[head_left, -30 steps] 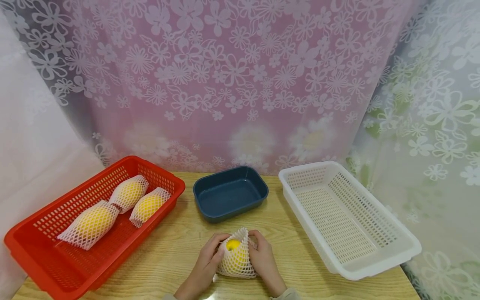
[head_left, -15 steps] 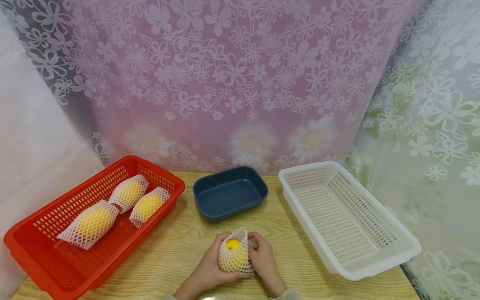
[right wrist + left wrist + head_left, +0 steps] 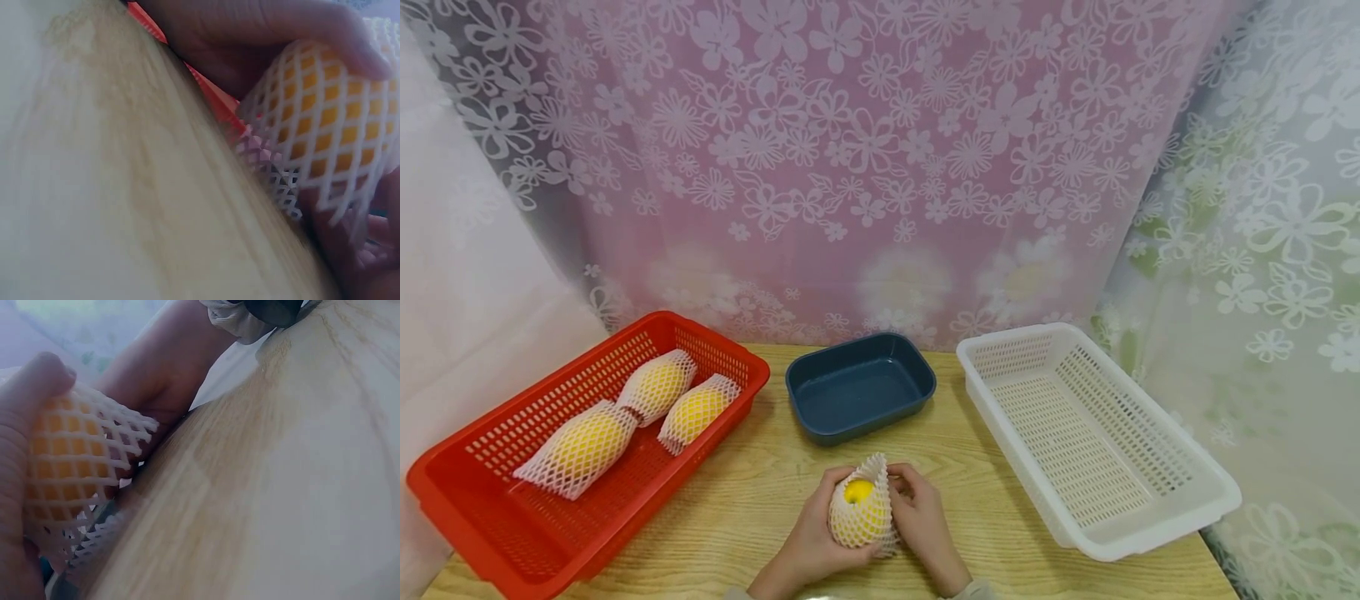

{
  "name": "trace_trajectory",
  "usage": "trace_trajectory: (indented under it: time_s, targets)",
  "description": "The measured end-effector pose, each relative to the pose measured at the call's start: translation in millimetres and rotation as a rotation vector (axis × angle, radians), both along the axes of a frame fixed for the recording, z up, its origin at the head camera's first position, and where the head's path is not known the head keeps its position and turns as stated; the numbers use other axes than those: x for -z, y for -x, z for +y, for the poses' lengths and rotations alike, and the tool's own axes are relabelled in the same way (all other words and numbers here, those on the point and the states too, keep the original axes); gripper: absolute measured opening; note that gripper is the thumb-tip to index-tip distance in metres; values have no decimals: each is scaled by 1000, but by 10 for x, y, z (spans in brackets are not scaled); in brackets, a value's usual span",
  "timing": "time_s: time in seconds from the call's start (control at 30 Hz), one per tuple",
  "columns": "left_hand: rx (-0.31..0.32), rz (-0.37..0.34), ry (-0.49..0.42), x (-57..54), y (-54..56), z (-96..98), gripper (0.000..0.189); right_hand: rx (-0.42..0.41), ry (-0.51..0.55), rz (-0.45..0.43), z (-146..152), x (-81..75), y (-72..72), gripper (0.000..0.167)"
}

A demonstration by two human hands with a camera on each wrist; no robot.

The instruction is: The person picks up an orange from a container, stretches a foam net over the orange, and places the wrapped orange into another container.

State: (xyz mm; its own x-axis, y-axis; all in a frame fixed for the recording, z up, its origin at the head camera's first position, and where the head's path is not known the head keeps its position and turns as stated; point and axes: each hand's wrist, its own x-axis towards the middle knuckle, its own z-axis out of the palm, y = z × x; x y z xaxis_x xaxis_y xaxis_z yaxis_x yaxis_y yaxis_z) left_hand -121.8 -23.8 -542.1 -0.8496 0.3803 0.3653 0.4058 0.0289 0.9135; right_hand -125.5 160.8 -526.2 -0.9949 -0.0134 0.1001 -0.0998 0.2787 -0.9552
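Observation:
A round yellow fruit with a dimple on top, like an apple (image 3: 859,492), sits in a white foam fruit net (image 3: 861,523) near the table's front edge. My left hand (image 3: 822,533) grips the netted apple from the left, thumb across its near side. From the right, my right hand (image 3: 921,517) pinches the net's edge, which stands up in a point above the fruit. In the left wrist view the net's loose end (image 3: 128,428) reaches toward the right hand. The right wrist view shows the left thumb (image 3: 369,59) on the netted fruit; the right fingertips are partly hidden.
A red basket (image 3: 587,542) at the left holds several... three netted yellow fruits (image 3: 587,446). A dark blue tray (image 3: 861,392) stands at the back middle. At the right is a white basket (image 3: 1150,500). Floral curtains (image 3: 865,167) hang behind the wooden table (image 3: 730,508).
My left thumb has moved from the fruit's upper side down to its near side. The netted apple has shifted slightly left, while my right hand stays at the net's right edge.

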Motion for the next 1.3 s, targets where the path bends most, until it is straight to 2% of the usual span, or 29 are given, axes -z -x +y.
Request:
trace_trajectory:
  time_s: [0.07,0.13,0.2,0.3,0.4,0.5,0.67,0.93,1.17,1.3]
  targets:
    - [-24,1,-31,-19,-18,-6,86,-66,69,-37,-9,-11,-12,21]
    - [-41,25,-66,-23,-24,-12,86,-121,180,-109,-33,-17,-27,27]
    - [-52,61,-92,-11,-15,-19,86,-173,338,-183,-45,66,-22,35]
    - [-56,97,-121,10,14,-18,88,-237,548,-269,-79,65,-44,42]
    - [-43,95,-148,17,30,-16,92,-320,722,-324,-82,60,-44,46]
    - [-26,73,-159,10,32,-13,94,-382,831,-351,-72,55,-41,50]
    - [-12,19,-161,1,27,-6,93,-404,863,-369,-60,65,-38,52]
    - [5,-33,-175,-5,14,5,93,-350,847,-370,-62,94,-48,54]
    - [-13,-39,-154,2,20,2,94,-333,828,-356,-73,92,-54,56]
    - [-42,-79,-174,-23,7,1,92,-310,808,-343,-88,83,-68,47]
